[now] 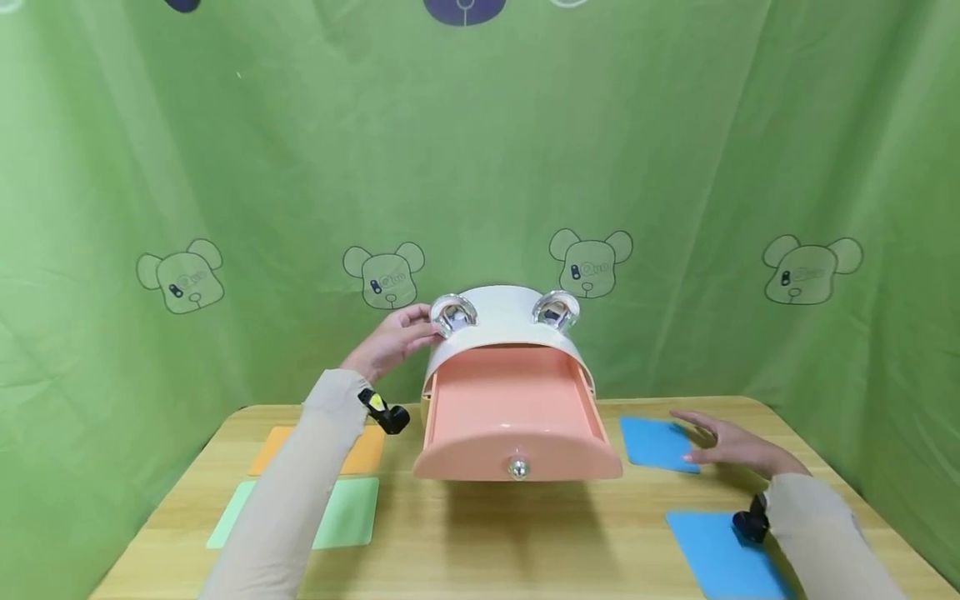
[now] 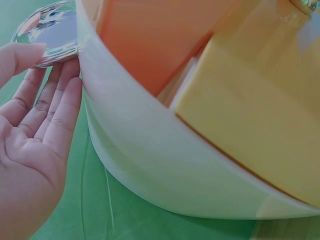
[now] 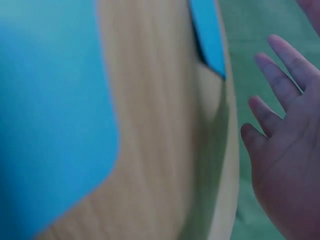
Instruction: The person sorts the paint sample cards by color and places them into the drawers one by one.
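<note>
A white dome-topped storage box (image 1: 504, 310) stands at the middle of the table, with two silver ear-shaped pieces on top. Its pink drawer (image 1: 517, 396) is pulled out toward me, and a round silver knob (image 1: 518, 468) sits on the drawer front. My left hand (image 1: 390, 337) pinches the left silver ear (image 2: 55, 32), thumb on its face and fingertips at its lower edge. In the left wrist view, a yellow section (image 2: 255, 115) of the box shows beside the pink drawer. Over the far blue sheet (image 1: 651, 446), my right hand (image 1: 735, 448) hovers with fingers spread, holding nothing.
On the left of the wooden table (image 1: 420, 567) lie an orange sheet (image 1: 367, 450) and a light green sheet (image 1: 348, 512), partly behind my forearm. Another blue sheet (image 1: 712, 550) lies at the front right. A green curtain (image 1: 480, 167) hangs around the table.
</note>
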Available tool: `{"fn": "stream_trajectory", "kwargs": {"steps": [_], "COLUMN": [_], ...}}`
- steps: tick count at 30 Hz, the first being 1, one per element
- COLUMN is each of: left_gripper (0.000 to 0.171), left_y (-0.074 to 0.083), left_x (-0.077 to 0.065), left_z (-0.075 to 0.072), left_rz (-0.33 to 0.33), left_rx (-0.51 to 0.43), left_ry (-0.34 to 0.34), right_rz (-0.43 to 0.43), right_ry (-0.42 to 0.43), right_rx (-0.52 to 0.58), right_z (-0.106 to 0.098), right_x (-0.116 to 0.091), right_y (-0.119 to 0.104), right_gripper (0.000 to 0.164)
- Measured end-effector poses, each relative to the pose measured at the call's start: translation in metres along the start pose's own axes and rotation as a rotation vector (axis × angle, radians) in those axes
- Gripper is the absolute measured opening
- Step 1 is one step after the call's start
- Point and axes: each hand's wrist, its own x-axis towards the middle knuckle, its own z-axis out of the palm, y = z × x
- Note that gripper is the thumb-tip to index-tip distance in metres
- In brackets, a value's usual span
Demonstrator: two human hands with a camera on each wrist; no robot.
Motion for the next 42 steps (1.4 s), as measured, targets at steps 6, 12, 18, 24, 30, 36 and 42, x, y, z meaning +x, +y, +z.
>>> {"fn": "stream_trajectory", "kwargs": {"steps": [6,12,18,24,30,36,42], "left_gripper": [0.043,0.043,0.044,0.042,0.042,0.041,0.042], "left_y": [-0.002,-0.002,-0.001,-0.003,-0.005,-0.006,-0.006], "left_x": [0.003,0.003,0.003,0.002,0.001,0.002,0.002], "left_z": [0.000,0.000,0.001,0.001,0.000,0.000,0.001], "left_rz": [0.012,0.012,0.024,0.022,0.022,0.015,0.010], "left_rx": [0.000,0.013,-0.021,-0.015,-0.012,-0.008,-0.008], "left_ry": [-0.001,0.002,-0.002,0.016,0.014,0.028,0.035], "right_rz": [0.010,0.014,0.004,-0.018,-0.020,-0.030,-0.015], "right_ry": [-0.013,-0.067,-0.063,-0.034,-0.018,0.003,0.008], "right_rx": [0.035,0.039,-0.033,-0.039,-0.019,-0.062,-0.065], "right_z": [0.002,0.000,0.000,0.003,0.005,0.007,0.010], "right_x": [0.001,0.003,0.005,0.006,0.006,0.006,0.005], "right_y": [0.019,0.020,0.015,0.019,0.022,0.021,0.025], "right_gripper": [0.088,0.095,0.094,0.090,0.088,0.086,0.086]}}
